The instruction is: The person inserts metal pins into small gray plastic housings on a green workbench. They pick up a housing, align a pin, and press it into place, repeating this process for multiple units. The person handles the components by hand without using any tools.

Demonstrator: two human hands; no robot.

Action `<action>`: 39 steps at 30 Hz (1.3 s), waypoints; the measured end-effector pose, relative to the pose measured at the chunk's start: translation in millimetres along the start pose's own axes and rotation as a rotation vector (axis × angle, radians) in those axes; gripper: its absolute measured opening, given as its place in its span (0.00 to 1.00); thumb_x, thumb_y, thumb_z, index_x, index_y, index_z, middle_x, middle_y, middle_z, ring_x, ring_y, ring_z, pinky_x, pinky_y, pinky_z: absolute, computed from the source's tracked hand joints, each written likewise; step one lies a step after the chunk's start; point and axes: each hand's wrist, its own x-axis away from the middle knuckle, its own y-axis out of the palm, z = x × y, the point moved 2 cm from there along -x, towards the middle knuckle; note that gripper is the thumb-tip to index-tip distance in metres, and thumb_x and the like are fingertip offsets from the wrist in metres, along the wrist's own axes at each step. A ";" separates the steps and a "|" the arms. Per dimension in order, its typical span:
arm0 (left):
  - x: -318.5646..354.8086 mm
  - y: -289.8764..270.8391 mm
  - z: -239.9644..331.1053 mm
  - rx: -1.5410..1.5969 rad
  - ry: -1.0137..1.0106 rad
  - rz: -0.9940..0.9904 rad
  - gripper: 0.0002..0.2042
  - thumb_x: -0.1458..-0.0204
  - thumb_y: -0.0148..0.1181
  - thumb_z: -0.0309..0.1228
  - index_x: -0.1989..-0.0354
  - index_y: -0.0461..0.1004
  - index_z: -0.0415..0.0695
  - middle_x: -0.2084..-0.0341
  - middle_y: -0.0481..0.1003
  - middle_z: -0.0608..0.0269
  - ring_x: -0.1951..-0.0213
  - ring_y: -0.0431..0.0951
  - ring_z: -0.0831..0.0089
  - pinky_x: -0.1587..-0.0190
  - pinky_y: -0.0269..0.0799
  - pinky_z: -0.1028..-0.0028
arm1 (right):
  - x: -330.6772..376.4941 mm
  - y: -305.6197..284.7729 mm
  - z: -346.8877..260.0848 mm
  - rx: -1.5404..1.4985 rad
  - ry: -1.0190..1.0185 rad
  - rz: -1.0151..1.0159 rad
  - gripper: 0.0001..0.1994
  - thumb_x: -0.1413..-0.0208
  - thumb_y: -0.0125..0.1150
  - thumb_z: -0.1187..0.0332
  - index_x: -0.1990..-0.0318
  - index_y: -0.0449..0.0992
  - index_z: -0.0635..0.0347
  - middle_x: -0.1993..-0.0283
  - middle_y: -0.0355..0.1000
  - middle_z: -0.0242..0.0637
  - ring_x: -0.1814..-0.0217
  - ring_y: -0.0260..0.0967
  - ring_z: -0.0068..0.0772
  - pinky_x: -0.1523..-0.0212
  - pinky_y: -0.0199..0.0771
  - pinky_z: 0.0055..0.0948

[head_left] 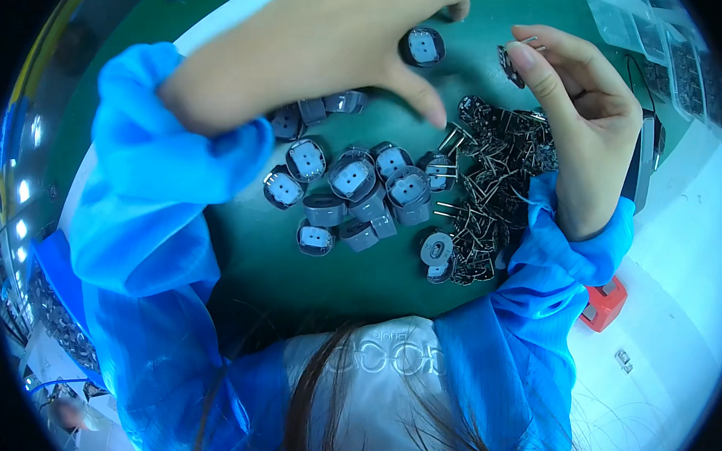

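Observation:
My left hand [353, 44] reaches across the far side of the green mat, its thumb and fingers apart with nothing between them. Just beside it lies a dark grey plug housing [423, 47] with a pale inner face. Held up at the far right, my right hand [589, 103] pinches a small dark round part with metal pins [510, 66] between thumb and fingertips. Beneath that hand spreads a heap of similar pinned parts [492, 179]. More grey housings [351, 176] are clustered in the middle of the mat, some face up and some on their sides.
The green mat [299, 289] covers the work surface. One housing with an oval-marked cap [437, 246] sits at the heap's near left edge. Clear plastic bins [684, 58] line the far right. A red object [604, 303] rests on the white table right of my sleeve.

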 end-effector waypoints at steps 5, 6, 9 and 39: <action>-5.6 -28.3 -5.6 0.169 0.036 -0.177 0.22 0.47 0.72 0.36 0.47 0.75 0.37 0.54 0.71 0.54 0.56 0.76 0.57 0.52 0.72 0.64 | -7.1 -2.4 -1.4 0.002 0.021 -0.012 0.10 0.40 0.70 0.76 0.52 0.82 0.68 0.57 0.82 0.39 0.53 0.79 0.25 0.48 0.76 0.23; -4.2 -23.7 -6.4 0.185 0.032 -0.156 0.20 0.47 0.72 0.34 0.49 0.76 0.37 0.54 0.72 0.54 0.55 0.76 0.58 0.52 0.72 0.64 | -6.1 0.9 0.2 -0.001 0.023 -0.021 0.10 0.41 0.70 0.77 0.52 0.82 0.68 0.57 0.82 0.40 0.53 0.79 0.26 0.48 0.76 0.23; -3.9 -14.4 -6.7 0.188 0.116 0.015 0.15 0.51 0.73 0.28 0.58 0.79 0.35 0.61 0.77 0.58 0.61 0.79 0.63 0.58 0.77 0.70 | -1.8 10.2 3.1 0.019 -0.017 -0.048 0.09 0.42 0.69 0.80 0.55 0.83 0.69 0.57 0.83 0.39 0.53 0.79 0.26 0.47 0.77 0.24; 6.7 -12.2 21.9 0.897 -0.292 0.110 0.15 0.51 0.68 0.17 0.54 0.81 0.30 0.65 0.84 0.55 0.62 0.83 0.80 0.60 0.79 0.83 | 8.9 28.7 -15.3 0.660 -0.548 0.152 0.13 0.50 0.71 0.85 0.56 0.82 0.66 0.55 0.80 0.42 0.54 0.80 0.37 0.51 0.77 0.29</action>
